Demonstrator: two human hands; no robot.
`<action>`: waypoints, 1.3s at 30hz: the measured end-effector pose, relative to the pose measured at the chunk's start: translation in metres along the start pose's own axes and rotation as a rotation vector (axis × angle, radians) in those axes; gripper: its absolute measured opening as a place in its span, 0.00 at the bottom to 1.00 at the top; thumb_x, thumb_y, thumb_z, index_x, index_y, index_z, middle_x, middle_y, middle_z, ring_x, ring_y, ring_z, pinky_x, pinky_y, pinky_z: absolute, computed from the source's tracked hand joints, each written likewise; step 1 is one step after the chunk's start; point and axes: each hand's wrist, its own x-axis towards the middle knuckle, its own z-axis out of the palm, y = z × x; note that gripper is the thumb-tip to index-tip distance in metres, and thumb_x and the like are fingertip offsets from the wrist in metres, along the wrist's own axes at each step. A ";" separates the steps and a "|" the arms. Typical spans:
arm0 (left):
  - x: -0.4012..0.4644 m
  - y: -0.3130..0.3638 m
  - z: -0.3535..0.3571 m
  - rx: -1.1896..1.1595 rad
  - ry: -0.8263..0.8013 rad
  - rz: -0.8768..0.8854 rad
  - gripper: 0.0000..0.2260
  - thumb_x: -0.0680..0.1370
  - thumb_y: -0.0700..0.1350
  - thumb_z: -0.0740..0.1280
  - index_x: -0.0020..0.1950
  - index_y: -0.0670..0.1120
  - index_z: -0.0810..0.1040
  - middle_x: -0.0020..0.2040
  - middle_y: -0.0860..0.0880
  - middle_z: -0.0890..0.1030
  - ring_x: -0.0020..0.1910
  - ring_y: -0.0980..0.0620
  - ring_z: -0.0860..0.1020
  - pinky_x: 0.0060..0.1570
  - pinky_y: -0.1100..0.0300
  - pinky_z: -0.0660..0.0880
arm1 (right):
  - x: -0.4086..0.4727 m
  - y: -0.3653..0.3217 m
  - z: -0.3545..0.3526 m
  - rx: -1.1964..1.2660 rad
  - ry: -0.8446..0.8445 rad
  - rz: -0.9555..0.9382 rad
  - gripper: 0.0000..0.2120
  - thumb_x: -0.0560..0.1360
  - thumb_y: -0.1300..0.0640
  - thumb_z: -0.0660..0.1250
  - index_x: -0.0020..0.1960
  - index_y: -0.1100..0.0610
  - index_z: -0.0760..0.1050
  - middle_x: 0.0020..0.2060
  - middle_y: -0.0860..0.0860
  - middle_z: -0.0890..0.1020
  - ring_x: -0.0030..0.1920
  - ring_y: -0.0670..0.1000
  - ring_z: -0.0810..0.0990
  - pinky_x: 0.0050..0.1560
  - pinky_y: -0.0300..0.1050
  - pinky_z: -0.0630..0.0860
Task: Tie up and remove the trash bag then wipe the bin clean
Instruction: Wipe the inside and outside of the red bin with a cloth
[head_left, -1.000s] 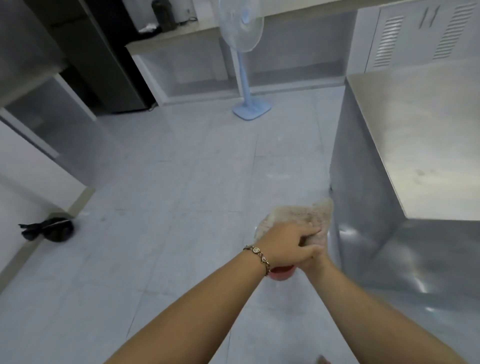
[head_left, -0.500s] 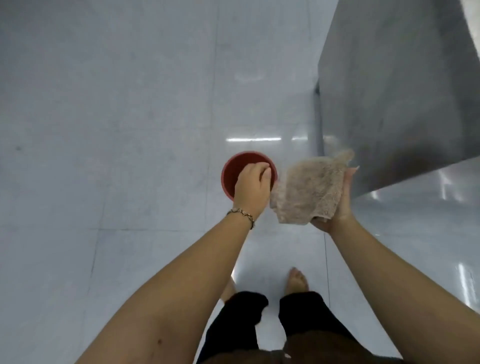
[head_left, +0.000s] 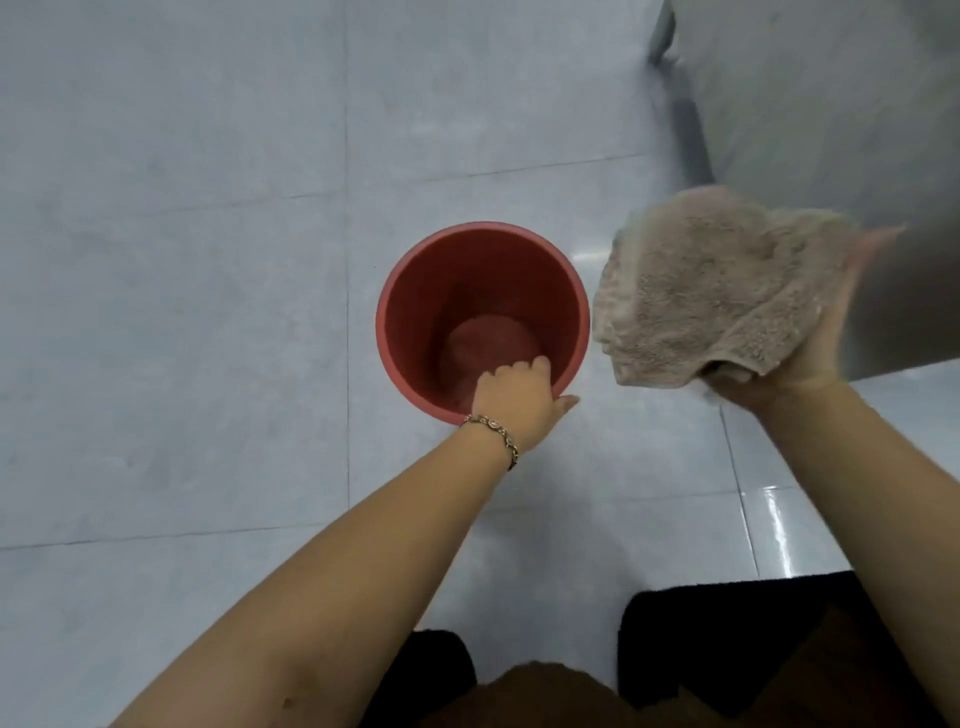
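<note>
A round red bin (head_left: 415, 312) stands upright on the pale tiled floor, seen from above, with no bag in it and a bare inside. My left hand (head_left: 517, 402), with a bracelet at the wrist, grips the bin's near rim, fingers curled inside and thumb outside. My right hand (head_left: 810, 358) is raised to the right of the bin and holds a beige terry cloth (head_left: 711, 291) draped over the palm, clear of the bin. No trash bag is in view.
A grey steel cabinet side (head_left: 831, 104) stands close on the right, with a dark leg (head_left: 685, 124) at its corner. My knees in dark clothing (head_left: 727, 649) fill the bottom edge. Pale floor tiles (head_left: 182, 312) stretch to the left.
The view has tilted down and come closer to the bin. My left hand slid from over the opening to the near rim. The cloth stayed in my right hand.
</note>
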 end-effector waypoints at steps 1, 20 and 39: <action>0.005 -0.003 0.007 0.017 0.046 0.045 0.21 0.78 0.59 0.58 0.58 0.43 0.70 0.54 0.41 0.79 0.51 0.39 0.77 0.45 0.51 0.68 | 0.014 -0.002 -0.004 -0.006 -0.033 -0.037 0.44 0.68 0.24 0.32 0.58 0.46 0.77 0.50 0.48 0.79 0.47 0.55 0.76 0.40 0.46 0.67; -0.010 -0.066 -0.093 -1.230 0.507 -0.309 0.18 0.77 0.54 0.62 0.32 0.45 0.74 0.30 0.47 0.75 0.30 0.48 0.72 0.32 0.55 0.68 | 0.055 0.062 0.068 -0.844 0.048 -0.252 0.13 0.65 0.46 0.61 0.45 0.49 0.78 0.38 0.46 0.82 0.45 0.50 0.80 0.50 0.49 0.73; -0.025 -0.058 -0.077 -0.969 0.710 -0.144 0.25 0.80 0.54 0.57 0.24 0.47 0.70 0.24 0.53 0.73 0.26 0.56 0.71 0.30 0.59 0.67 | 0.075 0.083 0.093 -1.475 0.232 -0.203 0.35 0.68 0.33 0.46 0.62 0.51 0.74 0.60 0.56 0.79 0.62 0.59 0.74 0.66 0.58 0.65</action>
